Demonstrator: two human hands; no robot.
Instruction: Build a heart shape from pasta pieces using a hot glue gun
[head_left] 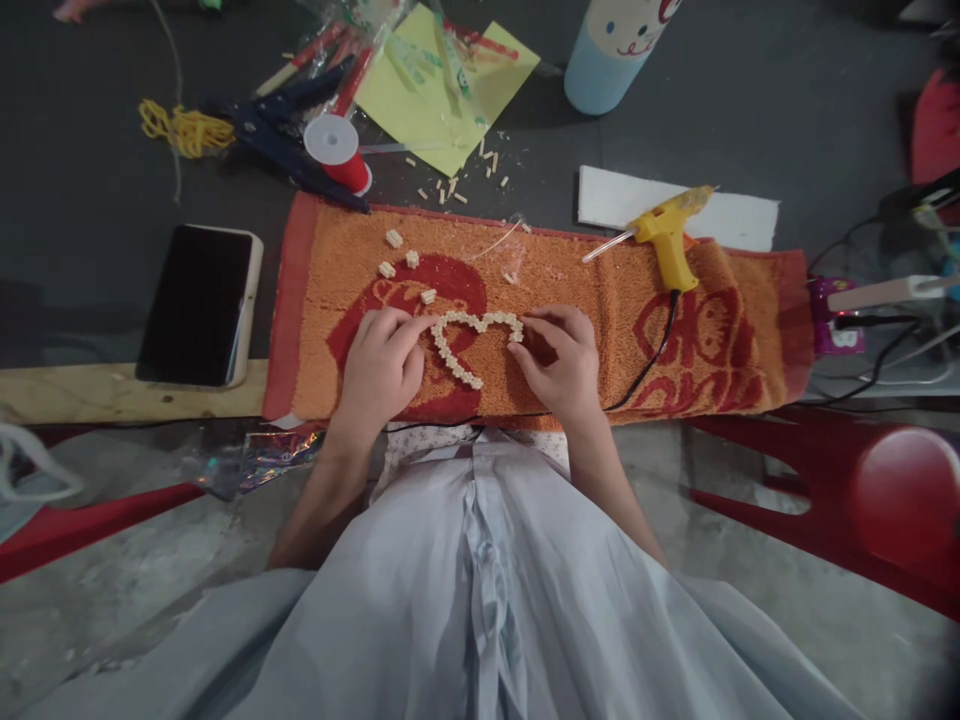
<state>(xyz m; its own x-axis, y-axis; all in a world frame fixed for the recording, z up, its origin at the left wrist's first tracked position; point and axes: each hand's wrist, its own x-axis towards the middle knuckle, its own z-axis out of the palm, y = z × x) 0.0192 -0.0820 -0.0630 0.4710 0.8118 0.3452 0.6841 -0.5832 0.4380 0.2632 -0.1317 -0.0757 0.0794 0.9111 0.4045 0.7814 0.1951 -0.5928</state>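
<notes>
A heart outline (pixel 459 370) made of small cream-coloured stick bundles lies on an orange and red towel (pixel 555 385); its lower right side is open. My left hand (pixel 384 368) rests on the towel with curled fingers, the index fingertip against the upper left lobe. At the other lobe, my right hand (pixel 562 358) pinches the free end between thumb and fingers. Whether a separate bundle is in that pinch is hidden. Several loose bundles (pixel 394 238) sit above my left hand, one of them (pixel 427 297) close to the heart.
A yellow glue gun (pixel 671 240) lies right, partly over a white strip (pixel 600 195), its cord crossing the towel. A phone (pixel 199 305) is left. Behind are blue-handled cutters (pixel 277 150), a red spool (pixel 349 172), yellow paper (pixel 405 110), cut bits (pixel 454 187) and a bottle (pixel 607 60).
</notes>
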